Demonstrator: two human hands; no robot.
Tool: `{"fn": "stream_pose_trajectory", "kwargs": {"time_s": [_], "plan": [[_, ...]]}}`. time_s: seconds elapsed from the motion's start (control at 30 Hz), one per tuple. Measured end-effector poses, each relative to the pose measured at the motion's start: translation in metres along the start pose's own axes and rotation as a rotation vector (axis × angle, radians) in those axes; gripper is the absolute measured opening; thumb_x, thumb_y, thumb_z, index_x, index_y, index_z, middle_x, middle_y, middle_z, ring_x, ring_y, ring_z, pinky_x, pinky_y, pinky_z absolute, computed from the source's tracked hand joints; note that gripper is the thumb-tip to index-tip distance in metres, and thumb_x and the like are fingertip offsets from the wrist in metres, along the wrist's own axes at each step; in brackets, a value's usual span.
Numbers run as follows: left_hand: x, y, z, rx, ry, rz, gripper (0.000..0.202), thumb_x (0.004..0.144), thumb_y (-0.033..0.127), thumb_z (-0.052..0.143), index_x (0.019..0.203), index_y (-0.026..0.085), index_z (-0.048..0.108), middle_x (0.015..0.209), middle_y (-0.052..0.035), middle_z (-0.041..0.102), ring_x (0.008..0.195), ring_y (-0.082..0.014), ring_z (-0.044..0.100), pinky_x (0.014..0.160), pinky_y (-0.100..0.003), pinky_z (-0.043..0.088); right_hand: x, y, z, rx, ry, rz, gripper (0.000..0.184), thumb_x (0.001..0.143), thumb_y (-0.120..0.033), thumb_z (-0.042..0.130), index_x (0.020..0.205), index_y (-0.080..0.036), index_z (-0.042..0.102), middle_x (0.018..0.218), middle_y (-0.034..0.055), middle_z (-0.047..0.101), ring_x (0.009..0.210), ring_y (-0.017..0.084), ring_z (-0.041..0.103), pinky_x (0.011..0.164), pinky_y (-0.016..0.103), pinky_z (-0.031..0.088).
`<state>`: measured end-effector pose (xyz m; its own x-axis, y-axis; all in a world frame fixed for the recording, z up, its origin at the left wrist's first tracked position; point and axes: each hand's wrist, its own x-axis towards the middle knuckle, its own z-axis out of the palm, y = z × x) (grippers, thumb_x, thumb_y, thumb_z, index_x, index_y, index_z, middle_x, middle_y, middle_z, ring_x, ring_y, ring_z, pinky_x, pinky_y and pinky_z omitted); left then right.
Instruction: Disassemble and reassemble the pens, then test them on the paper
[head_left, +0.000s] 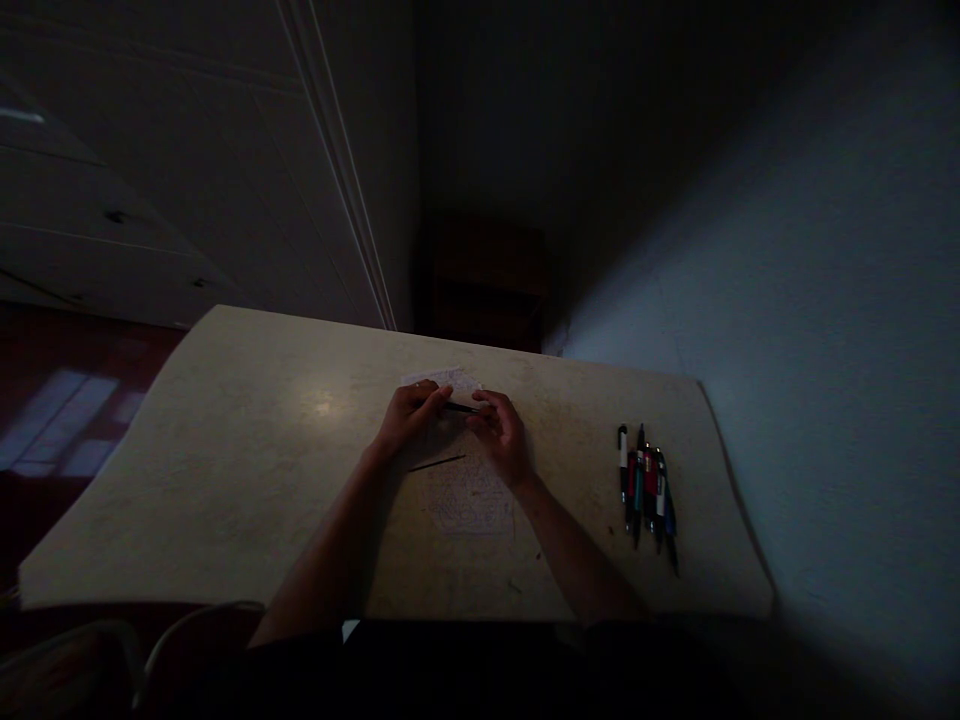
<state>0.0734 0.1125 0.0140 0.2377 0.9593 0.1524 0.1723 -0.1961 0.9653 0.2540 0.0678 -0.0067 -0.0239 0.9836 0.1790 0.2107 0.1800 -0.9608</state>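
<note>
Both hands meet over a sheet of paper covered in faint marks. My left hand is closed, pinching a slim dark pen by its left end. Curled fingers of my right hand close around the pen's other end. How much of the pen lies inside the fingers is hidden, and the dim light blurs its details. A thin dark stick, like a pen refill, rests on the table just below my left hand, across the paper's left side.
Several pens lie side by side at the right of the pale table. Small dark bits are near the front edge. A bluish wall borders the right; a chair stands at front left.
</note>
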Motion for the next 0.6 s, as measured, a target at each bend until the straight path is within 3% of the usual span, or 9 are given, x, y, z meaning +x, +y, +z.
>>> {"fn": "stream_pose_trajectory", "kwargs": {"time_s": [0.1,0.2,0.4,0.6], "plan": [[0.0001,0.0023,0.0000,-0.009,-0.015,0.004,0.047,0.089,0.045,0.054,0.051,0.017,0.053,0.055,-0.0001,0.048,0.053,-0.0107,0.045,0.053,-0.025,0.037,0.0010,0.0005,-0.0006,-0.017,0.025,-0.016,0.027,0.095,-0.044,0.048,0.099,-0.022,0.063,0.102,0.0067,0.061,0.083,0.017,0.062,0.073,0.029,0.053],[-0.0002,0.0019,-0.0001,-0.017,-0.026,0.002,0.045,0.088,0.045,0.056,0.053,0.017,0.055,0.056,-0.0009,0.050,0.056,-0.0115,0.047,0.055,-0.025,0.038,0.0020,0.0031,-0.0004,-0.033,0.027,-0.015,0.026,0.095,-0.042,0.049,0.089,-0.022,0.064,0.091,0.0050,0.060,0.081,0.017,0.060,0.072,0.029,0.052],[-0.0005,-0.0010,-0.0018,-0.023,-0.004,-0.028,0.044,0.087,0.046,0.056,0.055,0.016,0.055,0.057,0.0003,0.049,0.056,-0.0112,0.046,0.055,-0.025,0.037,0.0024,0.0053,-0.0003,0.002,0.118,-0.059,0.015,0.086,-0.036,0.065,0.093,-0.024,0.065,0.097,0.0045,0.060,0.092,0.018,0.060,0.080,0.032,0.052],[-0.0003,0.0029,-0.0036,-0.079,0.031,-0.046,0.039,0.085,0.046,0.060,0.062,0.016,0.060,0.062,-0.0011,0.054,0.060,-0.0125,0.051,0.058,-0.025,0.041,0.0020,0.0053,-0.0004,-0.001,0.156,-0.006,0.019,0.087,-0.038,0.062,0.095,-0.022,0.066,0.100,0.0064,0.060,0.092,0.018,0.061,0.077,0.031,0.054]]}}
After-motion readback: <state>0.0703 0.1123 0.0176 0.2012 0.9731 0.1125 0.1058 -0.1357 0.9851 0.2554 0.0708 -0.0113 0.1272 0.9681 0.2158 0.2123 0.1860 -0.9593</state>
